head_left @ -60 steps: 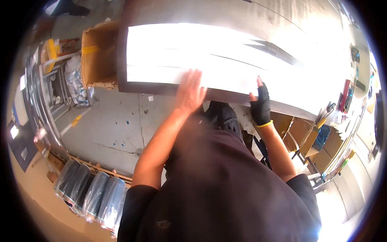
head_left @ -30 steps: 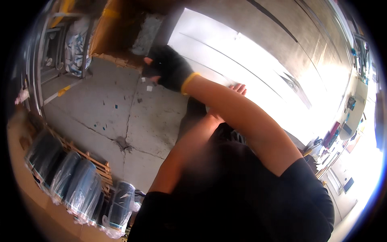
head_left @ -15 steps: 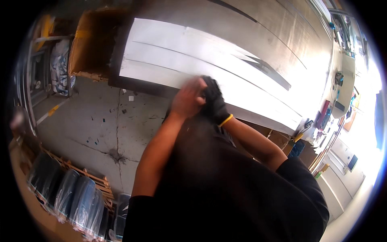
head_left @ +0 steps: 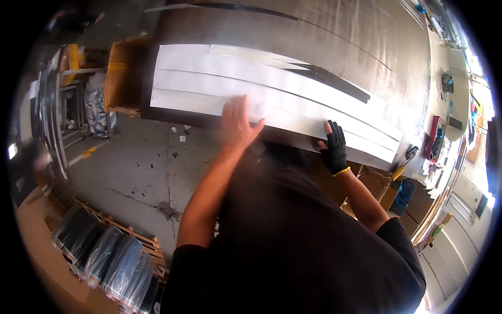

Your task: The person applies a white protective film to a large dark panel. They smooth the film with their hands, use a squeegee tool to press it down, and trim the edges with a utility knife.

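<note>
Long white strips (head_left: pixel 204 86) lie side by side on a dark worktable (head_left: pixel 355 42). My bare left hand (head_left: pixel 239 123) is spread over the near edge of the strips, holding nothing; whether it touches them I cannot tell. Farther right, my right hand (head_left: pixel 334 149) wears a black glove with a yellow cuff and some fingertips bare. Its fingers stretch out over the same near edge, with nothing in them. A dark strip (head_left: pixel 334 83) lies across the far side of the white ones.
An open cardboard box (head_left: pixel 123 83) stands at the table's left end. Plastic-wrapped rolls (head_left: pixel 123 261) sit on a wooden pallet at lower left. A yellow-handled tool (head_left: pixel 400 170) lies at the table's right corner. Scraps litter the grey floor (head_left: pixel 136 172).
My hands were together at the table's near edge; now they are apart. The right one has moved right and the left has spread its fingers. The view has shifted slightly.
</note>
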### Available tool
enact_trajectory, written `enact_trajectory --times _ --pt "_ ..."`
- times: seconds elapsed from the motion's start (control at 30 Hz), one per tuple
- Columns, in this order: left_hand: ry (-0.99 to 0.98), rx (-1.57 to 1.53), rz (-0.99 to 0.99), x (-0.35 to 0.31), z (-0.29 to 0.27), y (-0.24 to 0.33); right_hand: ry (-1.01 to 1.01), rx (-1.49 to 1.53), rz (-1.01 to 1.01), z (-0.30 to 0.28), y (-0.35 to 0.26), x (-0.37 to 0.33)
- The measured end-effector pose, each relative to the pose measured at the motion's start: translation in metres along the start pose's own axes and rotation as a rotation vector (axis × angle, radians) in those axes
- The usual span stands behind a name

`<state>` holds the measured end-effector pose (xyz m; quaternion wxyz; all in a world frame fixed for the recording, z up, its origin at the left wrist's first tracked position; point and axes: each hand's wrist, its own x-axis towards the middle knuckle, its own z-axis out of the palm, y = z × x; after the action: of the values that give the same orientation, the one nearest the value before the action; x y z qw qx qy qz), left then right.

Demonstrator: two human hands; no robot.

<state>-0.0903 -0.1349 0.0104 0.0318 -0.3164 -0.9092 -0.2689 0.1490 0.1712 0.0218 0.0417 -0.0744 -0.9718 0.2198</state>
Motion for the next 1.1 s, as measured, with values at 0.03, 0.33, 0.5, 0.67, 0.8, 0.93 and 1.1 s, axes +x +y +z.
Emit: enact_trajectory --times 0.03,0.33,0.5,0.67,0.8,0.93,1.1 --pt "-0.003 -0.009 -0.014 0.004 0.004 0.009 0.027 0.009 0.020 0.003 -0.007 -0.001" --pt "-0.083 0.018 -0.049 0.020 0.027 0.030 0.099 0.248 0.067 0.009 -0.063 0.020" --pt "-0.127 -0.043 -0.058 0.022 0.013 0.020 0.108 0.225 0.085 0.015 -0.070 0.016" --pt "-0.012 -0.135 -0.263 0.023 -0.027 -0.022 0.113 0.196 0.119 0.025 -0.075 0.022" --pt "0.070 -0.062 -0.414 0.028 -0.108 -0.117 0.119 0.205 0.229 0.036 -0.092 0.026" --pt "0.324 0.163 -0.538 0.034 -0.237 -0.259 0.143 0.246 0.335 0.051 -0.113 0.030" --pt "0.560 0.495 -0.568 0.044 -0.380 -0.390 0.228 0.209 0.416 0.071 -0.150 0.036"
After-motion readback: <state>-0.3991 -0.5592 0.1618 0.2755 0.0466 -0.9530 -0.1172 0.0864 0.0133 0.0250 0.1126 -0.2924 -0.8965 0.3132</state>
